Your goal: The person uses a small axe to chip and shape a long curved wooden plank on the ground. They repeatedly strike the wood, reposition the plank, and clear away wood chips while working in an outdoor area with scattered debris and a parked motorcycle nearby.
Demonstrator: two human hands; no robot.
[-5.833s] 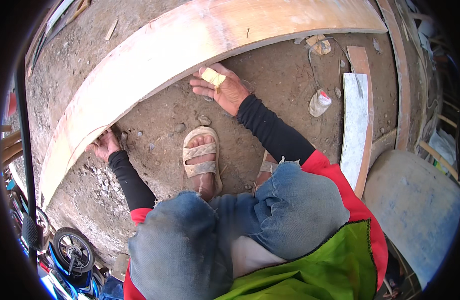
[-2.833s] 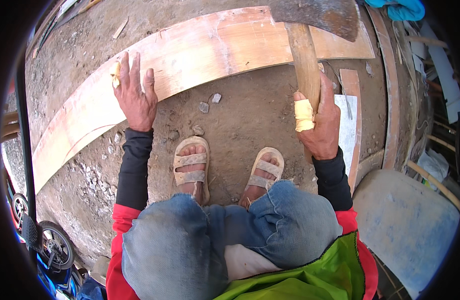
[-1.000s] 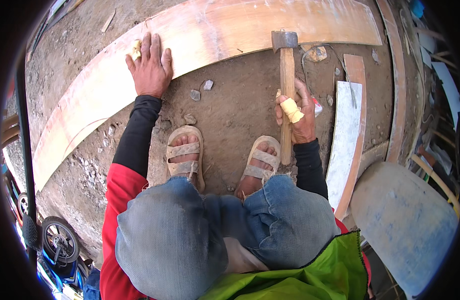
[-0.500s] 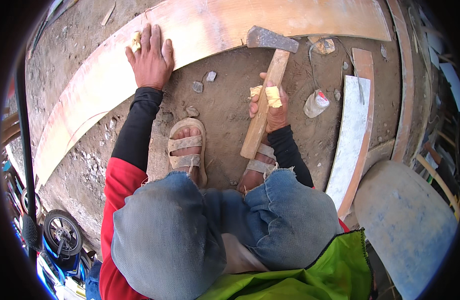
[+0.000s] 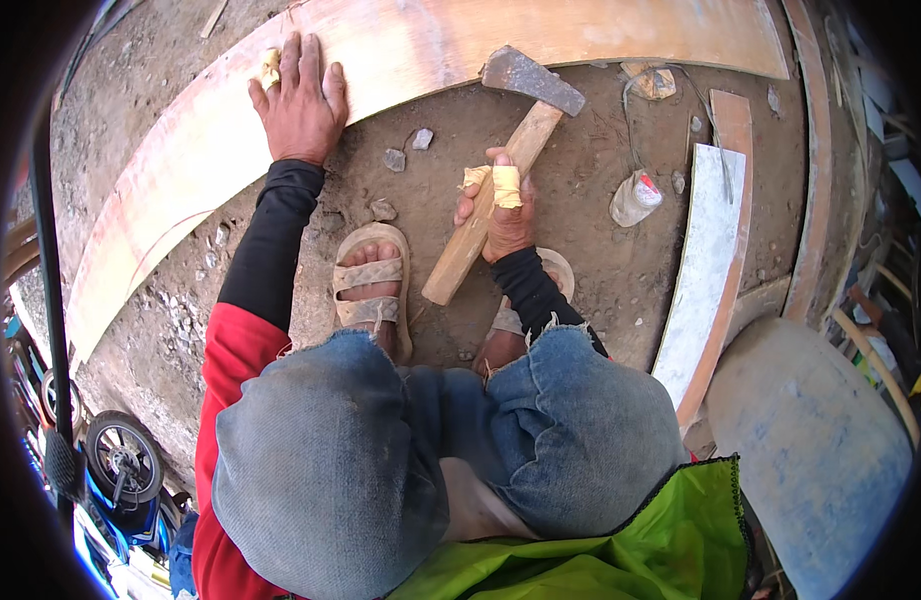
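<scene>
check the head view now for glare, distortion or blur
Head view: glare pales the left stretch of the long, light-brown wooden board; fisheye distortion probably adds to its bow; corners go black. Same head view: the wooden-handled, grey metal axe looks fairly sharp.

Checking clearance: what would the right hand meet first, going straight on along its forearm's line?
Probably the curved wooden board; depth is unclear, so the right hand might pass above.

The left grip (image 5: 303, 112) rests splayed palm-down while the right grip (image 5: 506, 215) curls tightly.
</scene>
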